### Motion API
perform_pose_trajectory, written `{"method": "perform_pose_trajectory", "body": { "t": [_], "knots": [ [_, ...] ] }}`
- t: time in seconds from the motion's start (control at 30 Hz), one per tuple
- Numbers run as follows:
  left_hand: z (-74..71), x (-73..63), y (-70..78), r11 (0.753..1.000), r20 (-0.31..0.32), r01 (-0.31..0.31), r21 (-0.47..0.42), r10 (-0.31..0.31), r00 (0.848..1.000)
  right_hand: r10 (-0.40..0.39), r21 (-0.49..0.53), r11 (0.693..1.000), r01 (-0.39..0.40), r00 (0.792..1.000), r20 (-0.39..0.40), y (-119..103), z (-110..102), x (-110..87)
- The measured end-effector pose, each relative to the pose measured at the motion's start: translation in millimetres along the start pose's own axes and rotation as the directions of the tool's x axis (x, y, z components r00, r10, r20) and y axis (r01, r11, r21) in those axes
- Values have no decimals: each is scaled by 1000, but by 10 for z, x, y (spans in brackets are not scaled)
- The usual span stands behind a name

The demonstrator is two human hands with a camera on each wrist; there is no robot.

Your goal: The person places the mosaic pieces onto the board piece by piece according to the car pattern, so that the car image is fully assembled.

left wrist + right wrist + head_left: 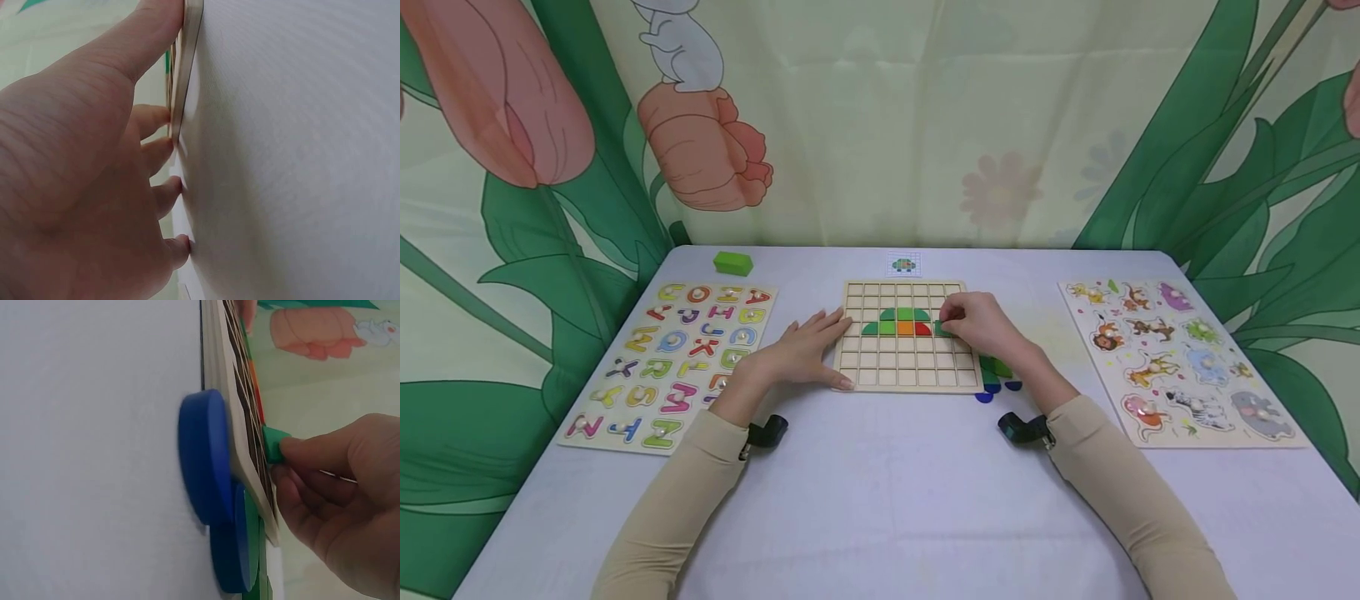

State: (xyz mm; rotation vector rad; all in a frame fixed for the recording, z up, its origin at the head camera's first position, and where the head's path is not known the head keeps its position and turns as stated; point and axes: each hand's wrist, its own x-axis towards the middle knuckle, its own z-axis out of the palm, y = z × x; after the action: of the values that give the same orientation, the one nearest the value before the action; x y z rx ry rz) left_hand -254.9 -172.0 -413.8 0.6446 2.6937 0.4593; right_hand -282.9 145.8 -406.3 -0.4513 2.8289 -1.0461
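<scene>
A wooden grid board [917,377] lies at the table's centre. Green, orange and red pieces [904,323] fill a few of its middle cells. My right hand [946,322] pinches a small green piece [940,329] over a cell at the right end of that row. The right wrist view shows the green piece [274,444] between thumb and fingers [312,450], right at the board [219,369] surface. My left hand [822,343] lies flat with straight fingers on the board's left edge. In the left wrist view the thumb [156,31] runs along the board's rim [190,56].
Loose blue discs [985,395] and green pieces [997,367] lie at the board's right front corner, close up as blue discs [203,456]. An alphabet puzzle [677,358] lies left, an animal puzzle [1180,358] right. A green block [733,263] and a picture card [903,265] sit at the back.
</scene>
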Motion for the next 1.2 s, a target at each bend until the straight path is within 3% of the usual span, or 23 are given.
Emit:
{"method": "perform_pose_trajectory", "body": {
  "t": [0.43,1.2],
  "knots": [
    [6,16,0,1000,1,-2,-2,2,1000,25,-114,993,-21,999,35,-20,8,-30],
    [7,17,-6,1000,3,11,5,-11,1000,118,-103,989,-107,987,106,132,-373,-138]
  ]
}}
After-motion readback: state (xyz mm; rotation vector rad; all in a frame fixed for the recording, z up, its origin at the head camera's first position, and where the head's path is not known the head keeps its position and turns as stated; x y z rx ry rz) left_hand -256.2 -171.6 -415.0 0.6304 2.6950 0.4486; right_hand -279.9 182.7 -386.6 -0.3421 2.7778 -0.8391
